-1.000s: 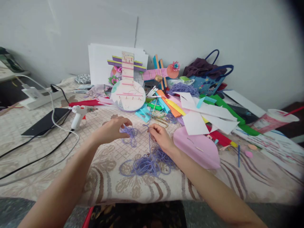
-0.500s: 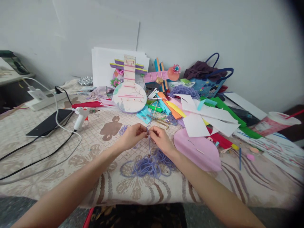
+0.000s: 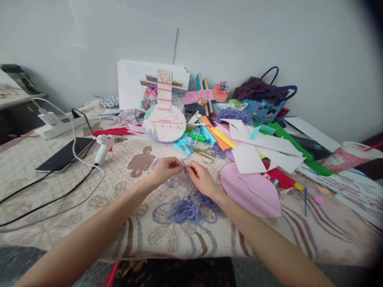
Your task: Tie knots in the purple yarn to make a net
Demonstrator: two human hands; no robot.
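Both hands meet over the middle of the table, fingers pinched close together on a strand of purple yarn [image 3: 187,181]. My left hand [image 3: 166,170] grips it from the left and my right hand [image 3: 201,177] from the right; the exact spot between the fingertips is too small to make out. From there the strand runs down to a loose, tangled heap of purple yarn [image 3: 188,210] on the tablecloth near the front edge. A pink paper piece [image 3: 251,191] lies just right of my right hand. Behind the fingers rests a pair of gold-handled scissors [image 3: 206,157].
On the left are a white glue gun [image 3: 103,149], a black tablet-like device [image 3: 64,153], cables and a power strip [image 3: 60,125]. Decorated cardboard pieces [image 3: 164,123] lean at the back. Paper scraps [image 3: 263,143], a blue bag [image 3: 263,109] and a cup [image 3: 344,157] crowd the right.
My hands stay pinched on the yarn, with a slight separation of the fingertips. The whole view has shifted slightly; the objects on the table keep their places.
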